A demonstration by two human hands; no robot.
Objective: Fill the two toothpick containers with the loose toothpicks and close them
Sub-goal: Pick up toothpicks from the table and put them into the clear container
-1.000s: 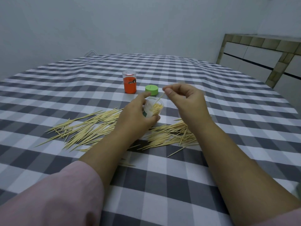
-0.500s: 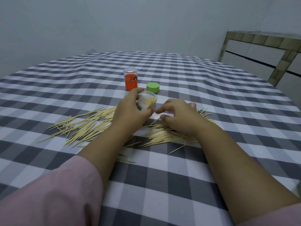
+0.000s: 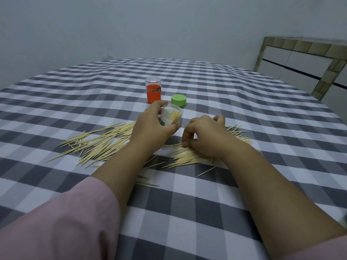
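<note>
From the head view, the left hand [image 3: 150, 128] is wrapped around a small clear container [image 3: 171, 118], holding it tilted with its open mouth turned toward the right; a partial bundle of toothpicks shows inside. The right hand [image 3: 204, 136] lies palm down on the nearer pile of toothpicks [image 3: 189, 156], its fingers [image 3: 185, 136] curled and pressing at the pile's far left end; whether any sticks are actually pinched I cannot tell. That pile lies directly under and just in front of the right hand, the sticks running mostly left to right across the desk [image 3: 187, 212], so their long axis already points roughly toward the container's mouth, which sits just left of and above the fingers. A second, bigger spread of toothpicks [image 3: 97, 145] fans out on the far side of the left forearm, closer to the left hand but that hand is occupied. Further back stand an orange container [image 3: 153, 91] and, beside it, a green lid [image 3: 178, 100], both untouched. Filling looks early.
</note>
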